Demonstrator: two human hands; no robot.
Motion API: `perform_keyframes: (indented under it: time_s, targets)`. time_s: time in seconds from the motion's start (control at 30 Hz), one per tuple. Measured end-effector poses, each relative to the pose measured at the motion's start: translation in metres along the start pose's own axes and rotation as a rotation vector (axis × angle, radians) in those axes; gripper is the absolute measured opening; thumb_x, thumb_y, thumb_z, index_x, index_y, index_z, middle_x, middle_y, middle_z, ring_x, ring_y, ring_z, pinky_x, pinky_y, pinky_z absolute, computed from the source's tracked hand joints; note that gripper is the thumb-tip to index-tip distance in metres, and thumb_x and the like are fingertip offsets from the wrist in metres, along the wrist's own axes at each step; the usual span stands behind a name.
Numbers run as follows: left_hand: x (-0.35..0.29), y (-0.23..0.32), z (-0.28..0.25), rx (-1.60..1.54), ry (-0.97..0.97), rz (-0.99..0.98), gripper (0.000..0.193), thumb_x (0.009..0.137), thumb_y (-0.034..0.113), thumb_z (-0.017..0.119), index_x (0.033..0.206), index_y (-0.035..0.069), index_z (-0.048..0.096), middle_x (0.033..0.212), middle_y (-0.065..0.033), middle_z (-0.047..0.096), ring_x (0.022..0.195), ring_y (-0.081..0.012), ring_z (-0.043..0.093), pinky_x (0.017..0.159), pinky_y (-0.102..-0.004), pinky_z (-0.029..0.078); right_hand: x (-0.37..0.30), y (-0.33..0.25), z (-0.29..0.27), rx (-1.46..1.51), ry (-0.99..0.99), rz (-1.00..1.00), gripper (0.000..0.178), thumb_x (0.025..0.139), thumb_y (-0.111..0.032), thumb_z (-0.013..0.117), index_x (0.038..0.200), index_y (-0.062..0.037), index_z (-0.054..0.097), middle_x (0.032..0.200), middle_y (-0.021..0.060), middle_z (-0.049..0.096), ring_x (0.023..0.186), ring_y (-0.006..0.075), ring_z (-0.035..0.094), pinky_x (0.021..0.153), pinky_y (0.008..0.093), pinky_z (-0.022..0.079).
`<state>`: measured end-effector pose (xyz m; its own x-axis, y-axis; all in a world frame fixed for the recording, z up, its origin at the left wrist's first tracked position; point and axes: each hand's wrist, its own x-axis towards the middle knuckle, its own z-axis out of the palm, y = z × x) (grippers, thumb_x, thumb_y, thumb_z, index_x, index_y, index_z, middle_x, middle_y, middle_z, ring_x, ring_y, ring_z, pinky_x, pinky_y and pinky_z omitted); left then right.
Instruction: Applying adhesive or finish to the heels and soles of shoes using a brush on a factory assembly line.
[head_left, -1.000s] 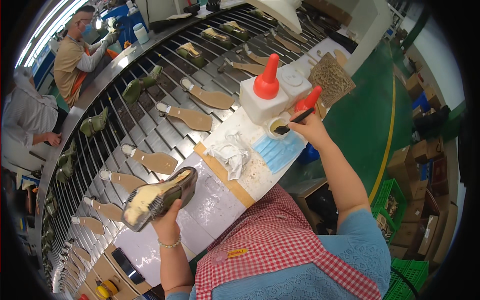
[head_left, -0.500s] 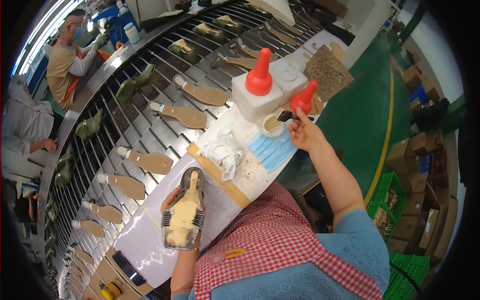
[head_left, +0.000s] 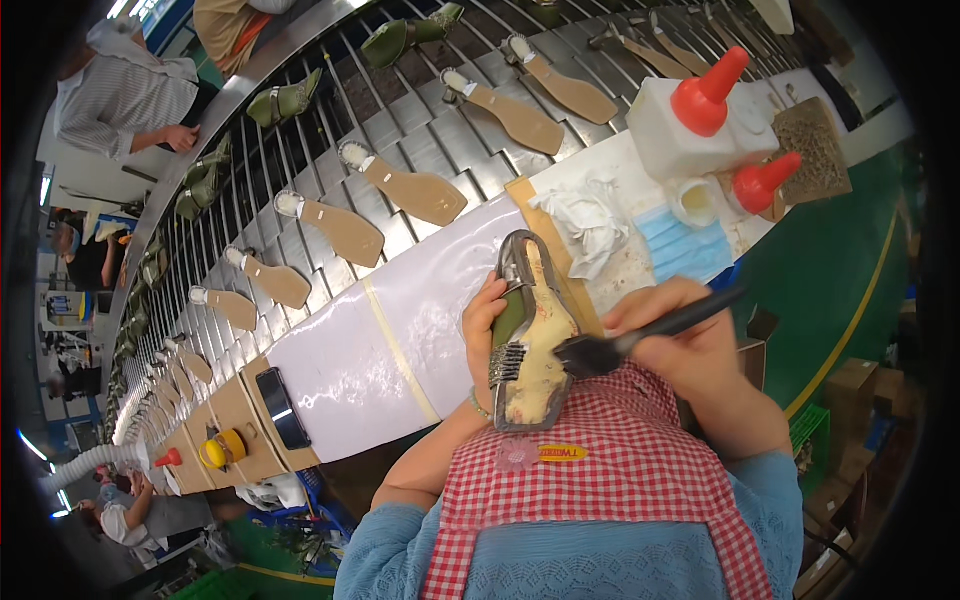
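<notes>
Gripping the shoe (head_left: 540, 335) underside-up in front of the apron (head_left: 590, 485), L hand (head_left: 484, 325) curls round its left side — long axis roughly away from body. R hand (head_left: 692, 340), closed on the brush (head_left: 598, 354), is just right — bristles over shoe's edge, contact unclear.

Bright light glares off the white tabletop (head_left: 335, 375), while fisheye distortion bends the conveyor (head_left: 425, 132) toward black edges.

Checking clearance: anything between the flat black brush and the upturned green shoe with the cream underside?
Nothing visible. The flat black brush, in the right hand, overlaps the edge of the upturned green shoe held in the left hand; whether they touch, I can't tell.
</notes>
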<state>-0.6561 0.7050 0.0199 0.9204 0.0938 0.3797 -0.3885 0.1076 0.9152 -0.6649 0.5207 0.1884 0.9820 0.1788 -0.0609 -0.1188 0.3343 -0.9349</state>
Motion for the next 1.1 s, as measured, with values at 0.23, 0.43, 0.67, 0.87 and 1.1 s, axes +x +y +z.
perform_keyframes:
  time_s: [0.23, 0.43, 0.67, 0.87, 1.1]
  targets:
    - [0.0, 0.01, -0.002, 0.015, -0.062, 0.02, 0.054, 0.079, -0.005, 0.065, 0.123, 0.008, 0.037, 0.135, -0.014, 0.036, 0.126, -0.0284, 0.041, 0.101, -0.0398, 0.044, 0.001, 0.027, 0.011, -0.31, -0.128, -0.049, 0.019, 0.078, 0.001, 0.07, 0.095, -0.0001, 0.062, 0.099, 0.012, 0.064, 0.091, 0.0154, 0.062, 0.079, 0.0271, 0.049]
    - [0.001, 0.008, -0.008, 0.132, -0.072, 0.051, 0.057, 0.074, -0.004, 0.069, 0.12, 0.007, 0.037, 0.132, -0.0141, 0.038, 0.129, -0.0282, 0.038, 0.102, -0.0399, 0.042, 0.005, 0.019, 0.019, -0.71, -0.174, -0.407, 0.019, 0.072, -0.005, 0.074, 0.088, -0.0033, 0.063, 0.084, 0.0088, 0.066, 0.086, 0.0266, 0.065, 0.074, 0.0336, 0.051]
    - [0.0, 0.008, -0.01, 0.174, -0.05, 0.046, 0.055, 0.074, -0.005, 0.069, 0.118, 0.007, 0.039, 0.129, -0.0142, 0.041, 0.13, -0.0282, 0.037, 0.104, -0.0394, 0.04, 0.003, 0.023, 0.021, -0.6, -0.232, -0.368, 0.018, 0.07, -0.005, 0.075, 0.083, -0.005, 0.063, 0.082, 0.0082, 0.065, 0.083, 0.0268, 0.066, 0.068, 0.034, 0.049]
    - [-0.002, 0.006, -0.011, 0.175, -0.069, 0.064, 0.057, 0.073, -0.006, 0.07, 0.119, 0.006, 0.038, 0.129, -0.0151, 0.04, 0.13, -0.0291, 0.037, 0.104, -0.0391, 0.041, 0.001, 0.02, 0.027, -0.777, -0.163, -0.53, 0.02, 0.068, -0.005, 0.076, 0.083, -0.0042, 0.063, 0.081, 0.0092, 0.064, 0.082, 0.0269, 0.066, 0.069, 0.0338, 0.049]
    - [0.0, 0.012, -0.013, 0.169, -0.086, 0.084, 0.061, 0.071, -0.006, 0.071, 0.12, 0.006, 0.037, 0.129, -0.0158, 0.04, 0.131, -0.0295, 0.037, 0.103, -0.0391, 0.042, 0.005, 0.027, 0.022, -0.711, -0.119, -0.438, 0.021, 0.068, -0.003, 0.076, 0.084, -0.0044, 0.062, 0.081, 0.0096, 0.064, 0.081, 0.0275, 0.065, 0.07, 0.0344, 0.05]
